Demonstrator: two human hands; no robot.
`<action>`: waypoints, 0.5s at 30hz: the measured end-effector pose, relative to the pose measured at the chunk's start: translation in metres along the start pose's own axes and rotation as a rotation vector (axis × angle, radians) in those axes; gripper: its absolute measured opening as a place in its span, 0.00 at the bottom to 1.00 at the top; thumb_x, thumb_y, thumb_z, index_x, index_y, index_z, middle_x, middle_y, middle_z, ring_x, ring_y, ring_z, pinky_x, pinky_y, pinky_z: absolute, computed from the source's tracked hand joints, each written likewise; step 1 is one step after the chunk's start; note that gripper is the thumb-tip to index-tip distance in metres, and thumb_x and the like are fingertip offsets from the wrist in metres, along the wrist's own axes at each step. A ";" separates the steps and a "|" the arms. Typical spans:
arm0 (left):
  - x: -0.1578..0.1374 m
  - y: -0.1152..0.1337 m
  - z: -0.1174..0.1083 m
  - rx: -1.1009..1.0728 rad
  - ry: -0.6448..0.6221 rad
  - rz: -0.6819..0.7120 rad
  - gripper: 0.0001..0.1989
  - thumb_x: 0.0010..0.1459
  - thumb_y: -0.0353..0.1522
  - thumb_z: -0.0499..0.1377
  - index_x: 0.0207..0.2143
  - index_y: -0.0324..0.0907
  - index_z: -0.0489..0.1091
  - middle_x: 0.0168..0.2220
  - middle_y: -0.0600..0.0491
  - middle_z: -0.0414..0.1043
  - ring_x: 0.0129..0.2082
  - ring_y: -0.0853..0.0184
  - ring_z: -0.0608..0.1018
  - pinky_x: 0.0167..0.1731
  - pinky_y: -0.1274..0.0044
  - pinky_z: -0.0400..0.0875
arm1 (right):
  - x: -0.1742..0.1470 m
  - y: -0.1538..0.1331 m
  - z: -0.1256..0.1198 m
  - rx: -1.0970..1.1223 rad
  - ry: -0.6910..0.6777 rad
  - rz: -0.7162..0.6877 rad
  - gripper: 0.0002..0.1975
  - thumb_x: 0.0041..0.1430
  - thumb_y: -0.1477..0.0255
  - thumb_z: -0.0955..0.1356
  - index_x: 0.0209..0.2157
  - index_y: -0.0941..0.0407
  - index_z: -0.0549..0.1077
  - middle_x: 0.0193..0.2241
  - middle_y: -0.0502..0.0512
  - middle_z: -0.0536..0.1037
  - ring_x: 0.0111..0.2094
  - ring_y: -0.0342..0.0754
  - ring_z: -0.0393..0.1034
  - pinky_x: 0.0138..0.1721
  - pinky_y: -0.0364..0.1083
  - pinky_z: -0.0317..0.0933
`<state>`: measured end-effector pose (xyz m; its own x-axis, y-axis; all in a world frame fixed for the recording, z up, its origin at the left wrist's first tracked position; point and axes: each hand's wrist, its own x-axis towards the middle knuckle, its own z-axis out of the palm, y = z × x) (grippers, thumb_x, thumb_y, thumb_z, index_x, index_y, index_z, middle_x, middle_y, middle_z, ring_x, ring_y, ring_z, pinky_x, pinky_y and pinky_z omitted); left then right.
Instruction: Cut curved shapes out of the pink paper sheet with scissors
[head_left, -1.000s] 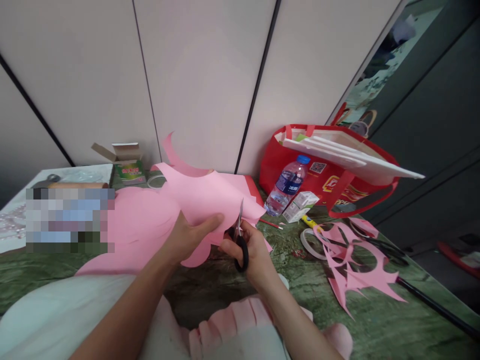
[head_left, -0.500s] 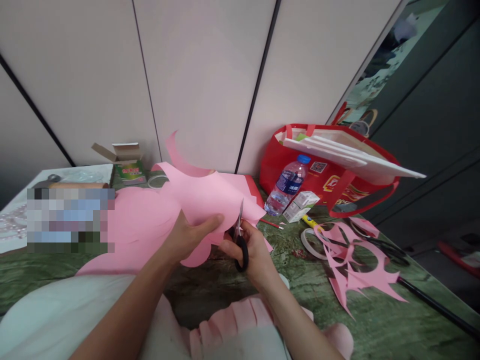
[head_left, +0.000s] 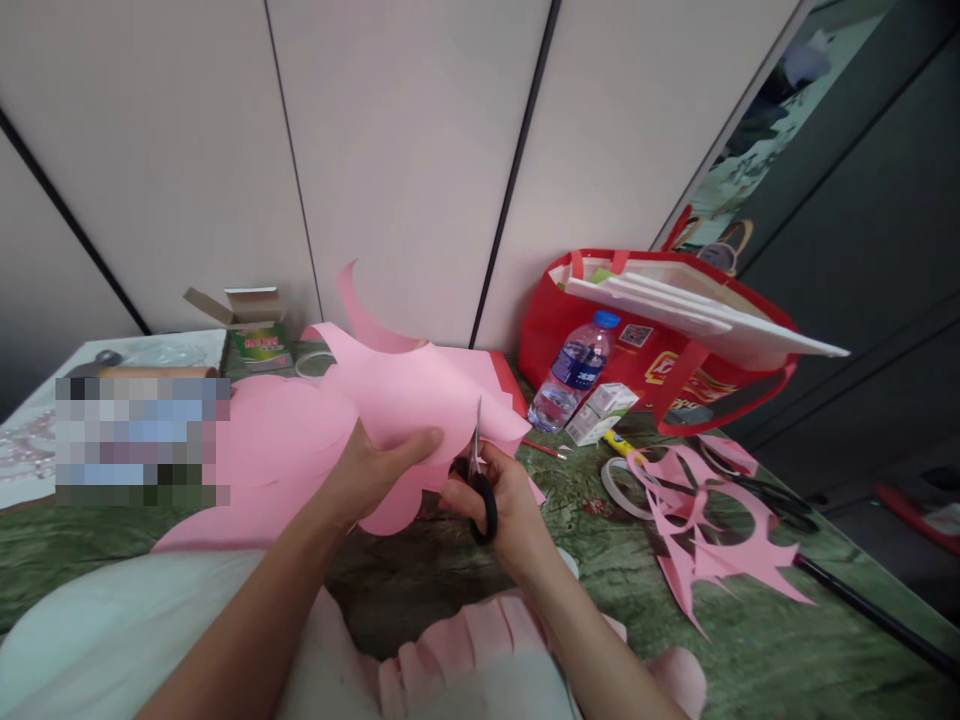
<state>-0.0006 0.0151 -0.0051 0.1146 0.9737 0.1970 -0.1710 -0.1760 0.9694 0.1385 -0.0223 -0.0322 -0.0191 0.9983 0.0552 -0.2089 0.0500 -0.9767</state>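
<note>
A curled sheet of pink paper (head_left: pixel 420 385) is pinched in my left hand (head_left: pixel 382 465), thumb on top and the other fingers hidden beneath. A narrow cut strip of it curls up at the far side. My right hand (head_left: pixel 502 500) is closed round black-handled scissors (head_left: pixel 484 505), their blades pointing up and away at the sheet's right part. Paper partly hides one blade. Several pink pieces with rounded edges (head_left: pixel 277 420) lie to the left of my left hand, and another rounded piece (head_left: pixel 394 512) shows below it.
Pink paper offcuts (head_left: pixel 742 535), a tape roll (head_left: pixel 624 488) and a glue stick (head_left: pixel 621 446) lie to the right. Behind them stand a water bottle (head_left: pixel 574 370), a small carton (head_left: pixel 602 413) and a red bag (head_left: pixel 544 315). An opened green box (head_left: pixel 261 342) sits far left.
The scissors and my right fingers have shifted very slightly, the blade tip moving a little left. My left hand keeps hold of the pink paper almost unmoved.
</note>
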 end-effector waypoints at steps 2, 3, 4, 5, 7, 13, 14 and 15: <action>0.000 -0.001 -0.002 0.023 -0.006 -0.006 0.15 0.43 0.34 0.67 0.35 0.40 0.72 0.32 0.48 0.77 0.44 0.55 0.76 0.44 0.64 0.71 | 0.000 0.001 0.000 0.007 0.000 0.011 0.20 0.36 0.65 0.75 0.30 0.55 0.66 0.16 0.42 0.67 0.17 0.41 0.61 0.19 0.41 0.56; 0.000 -0.001 -0.003 0.039 -0.014 -0.011 0.14 0.44 0.35 0.67 0.33 0.40 0.72 0.32 0.48 0.77 0.44 0.55 0.76 0.44 0.65 0.71 | 0.000 0.002 -0.001 0.011 0.000 0.013 0.19 0.36 0.66 0.75 0.30 0.55 0.67 0.16 0.42 0.67 0.17 0.41 0.61 0.19 0.41 0.56; 0.000 -0.001 -0.004 0.052 -0.016 -0.015 0.12 0.44 0.35 0.66 0.32 0.40 0.72 0.32 0.49 0.77 0.44 0.55 0.76 0.44 0.65 0.71 | 0.000 0.002 -0.001 0.013 0.000 0.015 0.19 0.36 0.66 0.75 0.30 0.55 0.67 0.16 0.42 0.67 0.17 0.41 0.62 0.19 0.41 0.56; 0.000 -0.001 -0.004 0.061 -0.019 -0.020 0.11 0.45 0.35 0.66 0.31 0.40 0.71 0.32 0.49 0.77 0.44 0.55 0.76 0.43 0.66 0.71 | 0.000 0.003 -0.001 0.010 0.000 0.017 0.19 0.37 0.66 0.75 0.30 0.55 0.67 0.16 0.42 0.68 0.17 0.41 0.62 0.19 0.41 0.56; 0.000 0.001 -0.004 0.060 -0.033 -0.027 0.10 0.45 0.36 0.66 0.30 0.41 0.71 0.34 0.49 0.77 0.44 0.56 0.76 0.43 0.67 0.71 | 0.000 0.003 -0.001 0.003 0.003 0.019 0.18 0.37 0.67 0.75 0.30 0.55 0.67 0.16 0.42 0.68 0.17 0.42 0.63 0.20 0.41 0.57; 0.000 0.005 -0.004 0.047 -0.056 -0.025 0.11 0.46 0.36 0.66 0.31 0.41 0.71 0.39 0.49 0.76 0.42 0.58 0.76 0.41 0.69 0.71 | -0.002 0.000 0.000 0.009 0.014 0.050 0.18 0.36 0.68 0.75 0.30 0.55 0.68 0.15 0.42 0.68 0.16 0.41 0.64 0.19 0.41 0.57; 0.000 0.005 -0.005 0.055 -0.052 -0.029 0.11 0.46 0.36 0.66 0.31 0.41 0.71 0.38 0.49 0.76 0.42 0.57 0.76 0.41 0.69 0.71 | -0.002 -0.001 0.001 0.005 0.017 0.055 0.17 0.36 0.68 0.75 0.29 0.55 0.68 0.15 0.42 0.68 0.16 0.41 0.64 0.18 0.41 0.56; 0.000 0.005 -0.005 0.063 -0.046 -0.033 0.11 0.46 0.36 0.66 0.31 0.41 0.70 0.38 0.49 0.76 0.42 0.58 0.76 0.41 0.69 0.71 | -0.002 -0.002 0.001 0.000 0.020 0.059 0.17 0.35 0.69 0.75 0.29 0.56 0.68 0.15 0.42 0.68 0.16 0.41 0.64 0.18 0.40 0.56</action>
<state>-0.0065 0.0150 -0.0012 0.1643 0.9717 0.1696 -0.1047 -0.1538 0.9825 0.1381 -0.0244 -0.0307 -0.0116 0.9999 -0.0063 -0.2083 -0.0086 -0.9780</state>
